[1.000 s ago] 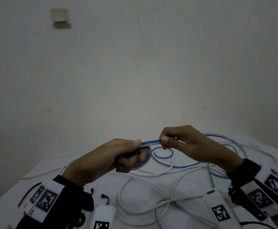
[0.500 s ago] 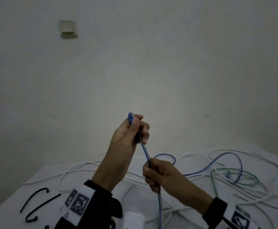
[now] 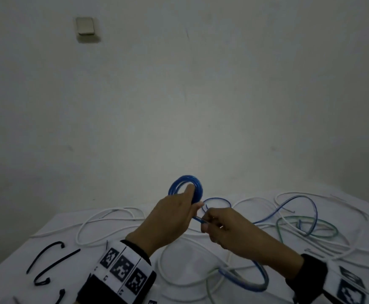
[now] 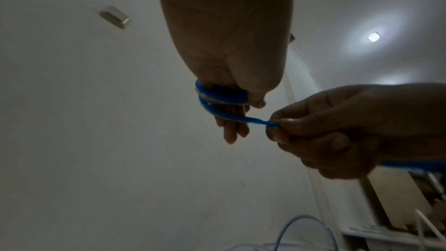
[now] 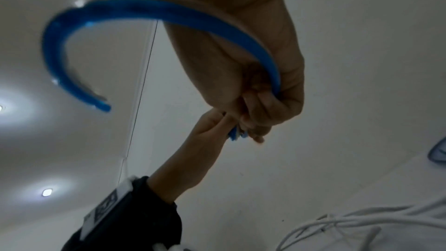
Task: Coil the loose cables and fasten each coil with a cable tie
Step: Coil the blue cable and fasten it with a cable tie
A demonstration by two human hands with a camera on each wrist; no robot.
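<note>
A small coil of blue cable point(image 3: 185, 183) is wound round the fingers of my left hand point(image 3: 193, 207), with the thumb pressing on it; the left wrist view shows the loops point(image 4: 220, 95) across the fingers. My right hand point(image 3: 204, 223) sits right beside it and pinches the free run of the blue cable point(image 4: 253, 120) between thumb and fingers. In the right wrist view the cable point(image 5: 169, 12) arcs out of the right fist point(image 5: 253, 121). The slack drops under my right forearm into a loop point(image 3: 260, 281) on the table. Black cable ties point(image 3: 47, 257) lie at the left.
Loose white cables point(image 3: 113, 216) sprawl over the white table point(image 3: 14, 260), with a green cable point(image 3: 310, 218) and another blue cable point(image 3: 299, 197) tangled at the right. A wall with a switch plate point(image 3: 85, 26) stands behind the table.
My left hand has come down from its raised, upright pose and now shows a round coil. My right hand has moved up close to it, shortening the taut stretch of cable.
</note>
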